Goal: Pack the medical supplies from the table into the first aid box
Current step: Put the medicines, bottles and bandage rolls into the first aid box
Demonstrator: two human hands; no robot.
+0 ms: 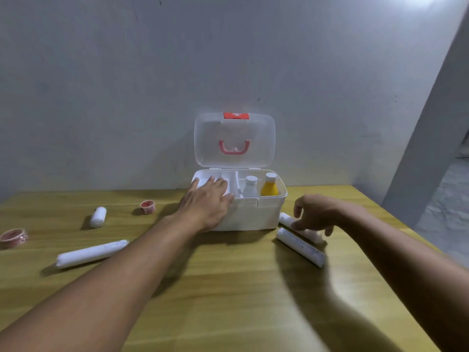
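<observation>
The white first aid box [256, 214] stands open at the table's far middle, its clear lid [234, 139] upright. Inside on the right are a white bottle [250, 186] and a yellow bottle [269, 187]. My left hand [206, 201] lies flat over the box's left front rim, fingers spread, holding nothing. My right hand [314, 213] hovers with curled fingers over a white gauze roll [308, 233] just right of the box, fingertips touching it. A second long roll [300, 247] lies in front of that one.
On the left of the wooden table [228, 301] lie a long white roll [91, 253], a short white roll [98, 216], a small red-lidded pot [147, 206] and a tape ring [14, 237]. A wall stands behind the box; the table's right edge drops to the floor.
</observation>
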